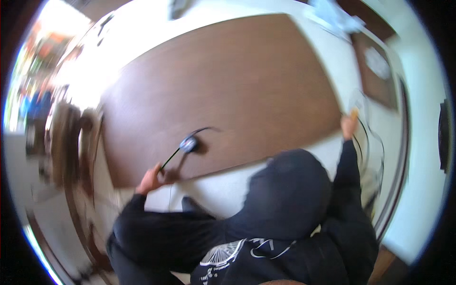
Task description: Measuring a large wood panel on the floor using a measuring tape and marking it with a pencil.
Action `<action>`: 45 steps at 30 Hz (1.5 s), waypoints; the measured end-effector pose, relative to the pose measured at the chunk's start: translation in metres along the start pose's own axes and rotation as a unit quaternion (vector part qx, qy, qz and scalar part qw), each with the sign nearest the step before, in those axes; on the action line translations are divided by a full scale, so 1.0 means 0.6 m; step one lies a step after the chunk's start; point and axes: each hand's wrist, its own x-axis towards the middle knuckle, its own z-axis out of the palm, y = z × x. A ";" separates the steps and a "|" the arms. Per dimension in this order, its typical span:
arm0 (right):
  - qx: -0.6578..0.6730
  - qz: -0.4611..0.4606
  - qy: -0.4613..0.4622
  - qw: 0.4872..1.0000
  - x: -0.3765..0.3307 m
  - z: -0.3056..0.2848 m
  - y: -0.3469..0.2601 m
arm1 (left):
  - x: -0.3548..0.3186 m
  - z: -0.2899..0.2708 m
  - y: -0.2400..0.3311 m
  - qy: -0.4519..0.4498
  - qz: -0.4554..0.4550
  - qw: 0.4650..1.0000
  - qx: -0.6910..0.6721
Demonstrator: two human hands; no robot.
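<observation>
My left hand [151, 179] is closed at the near left edge of a large brown board [228, 85]. From its fingers a thin greenish strip runs to a small dark rounded case with a black strap, which looks like a tape measure [189, 144]. The case hangs over or rests on the board; I cannot tell which. At the board's right edge, my right hand [349, 126] is closed round a small yellow-orange thing [354, 113], too blurred to name. Most of that thing is hidden by the fingers.
The board lies on a pale floor [213, 194]. My bent knee [289, 190] in black cloth is by its near edge. Thin cables [380, 142] trail on the right. A smaller brown panel [377, 71] and a pale plastic bag [335, 19] lie far right. Blurred brown furniture [66, 142] stands left.
</observation>
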 end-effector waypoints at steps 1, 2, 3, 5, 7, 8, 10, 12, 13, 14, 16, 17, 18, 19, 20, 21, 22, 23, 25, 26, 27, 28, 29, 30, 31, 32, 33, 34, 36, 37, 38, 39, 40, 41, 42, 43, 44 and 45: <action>-0.163 -0.077 -0.042 0.983 0.001 -0.027 0.003 | 0.003 0.001 0.006 0.001 0.044 0.999 0.015; -0.175 -0.098 -0.062 0.978 0.004 -0.045 -0.003 | 0.003 0.014 0.013 0.014 0.042 0.998 0.036; -0.173 -0.090 -0.105 0.975 0.006 -0.066 -0.005 | 0.000 0.023 0.022 -0.012 0.014 1.000 -0.016; -0.167 0.068 -0.245 0.953 -0.004 -0.102 -0.026 | -0.003 0.037 0.031 -0.021 0.036 0.999 0.011; -0.148 0.046 -0.229 0.961 -0.013 -0.136 -0.037 | -0.002 0.041 0.032 -0.005 0.048 0.997 0.061; -0.134 -0.003 -0.183 0.974 -0.023 -0.150 -0.037 | 0.002 0.045 0.031 -0.028 0.039 0.997 0.060; -0.142 0.000 -0.233 0.962 -0.048 -0.183 -0.033 | 0.008 0.047 0.028 -0.029 0.012 0.999 0.036; -0.158 0.026 -0.271 0.949 -0.071 -0.217 -0.025 | 0.011 0.049 0.027 -0.022 -0.035 0.998 0.055; -0.165 0.049 -0.305 0.937 -0.077 -0.228 -0.022 | 0.009 0.051 0.027 -0.002 -0.018 0.996 0.084; -0.182 0.088 -0.290 0.936 -0.077 -0.239 -0.020 | 0.007 0.054 0.029 -0.016 -0.050 0.996 0.076; -0.186 0.114 -0.233 0.948 -0.063 -0.241 -0.026 | 0.001 0.060 0.032 0.049 -0.009 0.995 0.084; -0.113 0.067 -0.215 0.968 -0.049 -0.231 -0.033 | -0.001 0.063 0.034 0.043 -0.031 0.995 0.089; -0.045 0.026 -0.155 0.986 -0.029 -0.217 -0.040 | -0.001 0.065 0.034 0.062 -0.027 0.995 0.079; 0.022 -0.033 -0.160 0.986 -0.008 -0.196 -0.047 | 0.001 0.066 0.034 0.078 -0.006 0.995 0.067; 0.089 -0.076 -0.132 0.984 0.011 -0.171 -0.056 | 0.002 0.066 0.031 0.062 -0.024 0.995 0.069; 0.070 -0.098 -0.197 0.973 0.027 -0.145 -0.061 | 0.004 0.067 0.030 0.058 -0.030 0.997 0.046; 0.066 -0.136 -0.235 0.960 0.041 -0.126 -0.064 | 0.006 0.066 0.025 0.053 -0.013 0.997 0.050; 0.056 -0.119 -0.249 0.960 0.051 -0.114 -0.055 | 0.009 0.066 0.023 0.060 -0.037 0.997 0.019; 0.002 -0.022 -0.346 0.938 0.056 -0.099 -0.023 | 0.009 0.063 0.019 0.058 0.016 0.996 0.065; -0.017 -0.095 -0.309 0.946 0.047 -0.107 0.004 | 0.008 0.065 0.019 0.066 0.028 0.995 0.071; -0.066 -0.064 -0.339 0.936 0.038 -0.121 0.039 | 0.006 0.066 0.019 0.084 0.008 0.996 0.039; -0.091 -0.080 -0.311 0.943 0.027 -0.147 0.079 | 0.005 0.068 0.020 0.090 0.012 0.995 0.050; -0.189 -0.038 -0.290 0.937 0.005 -0.183 0.120 | 0.003 0.070 0.021 0.085 0.028 0.993 0.072; -0.263 0.119 -0.281 0.915 -0.013 -0.226 0.162 | 0.004 0.071 0.022 0.096 0.013 0.993 0.060; -0.377 0.138 -0.240 0.884 -0.043 -0.282 0.198 | 0.003 0.072 0.023 0.091 0.024 0.993 0.068; -0.530 0.176 -0.345 0.754 -0.061 -0.337 0.230 | 0.002 0.072 0.023 0.080 0.036 0.991 0.102; -0.551 0.233 -0.403 0.692 -0.076 -0.398 0.255 | 0.003 0.073 0.024 0.086 0.031 0.993 0.076; -0.532 0.307 -0.318 0.723 -0.109 -0.446 0.261 | 0.002 0.072 0.025 0.090 0.016 0.994 0.063; -0.536 0.362 -0.308 0.698 -0.141 -0.496 0.247 | 0.001 0.071 0.026 0.090 -0.002 0.994 0.053; -0.539 0.327 -0.293 0.719 -0.147 -0.503 0.226 | 0.001 0.071 0.026 0.085 -0.009 0.994 0.066; -0.457 0.333 -0.207 0.798 -0.149 -0.500 0.198 | 0.001 0.075 0.026 0.074 -0.008 0.994 0.078; -0.400 0.289 -0.116 0.862 -0.149 -0.483 0.164 | 0.001 0.077 0.025 0.094 -0.025 0.992 0.074; -0.394 0.215 -0.093 0.889 -0.147 -0.466 0.125 | 0.000 0.080 0.023 0.090 -0.029 0.994 0.060; -0.410 0.074 -0.047 0.908 -0.138 -0.435 0.085 | -0.002 0.081 0.019 0.091 -0.039 0.994 0.047; -0.330 0.080 -0.102 0.935 -0.113 -0.402 0.049 | -0.004 0.085 0.015 0.091 -0.051 0.993 0.057; -0.242 0.040 -0.106 0.964 -0.087 -0.354 0.010 | -0.004 0.088 0.011 0.107 -0.050 0.991 0.063; -0.236 -0.004 -0.122 0.964 -0.061 -0.308 -0.029 | -0.008 0.087 0.005 0.125 -0.040 0.989 0.062; -0.222 -0.068 -0.090 0.969 -0.032 -0.264 -0.064 | -0.007 0.096 0.006 0.205 0.034 0.977 0.055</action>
